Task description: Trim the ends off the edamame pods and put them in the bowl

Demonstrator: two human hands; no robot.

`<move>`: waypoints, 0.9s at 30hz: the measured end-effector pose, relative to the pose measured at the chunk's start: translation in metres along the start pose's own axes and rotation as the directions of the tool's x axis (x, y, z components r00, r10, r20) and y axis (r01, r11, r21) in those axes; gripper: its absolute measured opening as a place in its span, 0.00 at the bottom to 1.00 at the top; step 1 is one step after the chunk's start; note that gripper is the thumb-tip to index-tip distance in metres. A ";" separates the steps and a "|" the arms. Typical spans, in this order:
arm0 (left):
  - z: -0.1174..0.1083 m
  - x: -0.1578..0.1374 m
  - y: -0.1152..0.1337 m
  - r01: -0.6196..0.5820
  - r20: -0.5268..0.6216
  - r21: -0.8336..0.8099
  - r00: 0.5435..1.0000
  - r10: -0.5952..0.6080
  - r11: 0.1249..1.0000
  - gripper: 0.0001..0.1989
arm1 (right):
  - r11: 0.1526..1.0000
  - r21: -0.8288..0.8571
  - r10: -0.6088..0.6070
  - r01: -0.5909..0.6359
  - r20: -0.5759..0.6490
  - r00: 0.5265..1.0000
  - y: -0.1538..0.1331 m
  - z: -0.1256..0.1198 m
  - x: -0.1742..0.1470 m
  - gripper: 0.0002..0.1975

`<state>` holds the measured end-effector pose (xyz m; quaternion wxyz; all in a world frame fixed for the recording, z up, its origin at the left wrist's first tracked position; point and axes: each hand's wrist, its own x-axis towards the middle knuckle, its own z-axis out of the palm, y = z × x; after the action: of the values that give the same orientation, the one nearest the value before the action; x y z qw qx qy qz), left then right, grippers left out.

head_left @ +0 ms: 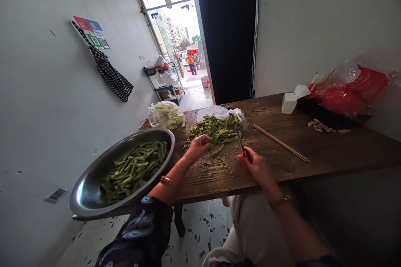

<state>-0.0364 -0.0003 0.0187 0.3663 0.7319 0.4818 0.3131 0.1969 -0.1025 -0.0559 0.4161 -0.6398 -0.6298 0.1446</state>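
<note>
The right hand (258, 167) grips one pair of red-handled scissors (246, 157), blades angled forward, presumably for safety; the left hand (200, 147) has curled fingers, whether pinching anything I cannot tell. One edamame heap (216, 127) lies just beyond both hands' fingers, probably for easy reach; one steel basin (85, 194), left of them, holds uncountable overlapping pods (138, 169).
</note>
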 end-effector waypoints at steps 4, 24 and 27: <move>0.032 0.006 0.013 0.054 0.149 -0.329 0.989 -0.005 0.943 0.16 | 1.000 0.004 0.004 -0.004 -0.008 1.000 -0.001 -0.001 -0.001 0.22; 0.065 0.007 0.015 -0.096 0.158 -0.412 0.972 0.175 0.906 0.14 | 0.998 -0.054 0.023 -0.019 0.063 0.998 -0.014 -0.011 -0.004 0.23; 0.067 0.006 0.017 -0.115 0.179 -0.423 0.962 0.207 0.899 0.13 | 0.996 -0.090 0.014 -0.006 0.091 0.996 -0.015 -0.011 -0.004 0.24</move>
<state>0.0279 -0.0153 -0.0024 0.5346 0.7068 0.2996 0.3534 0.1936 -0.1121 -0.0402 0.3569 -0.6538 -0.6508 0.1474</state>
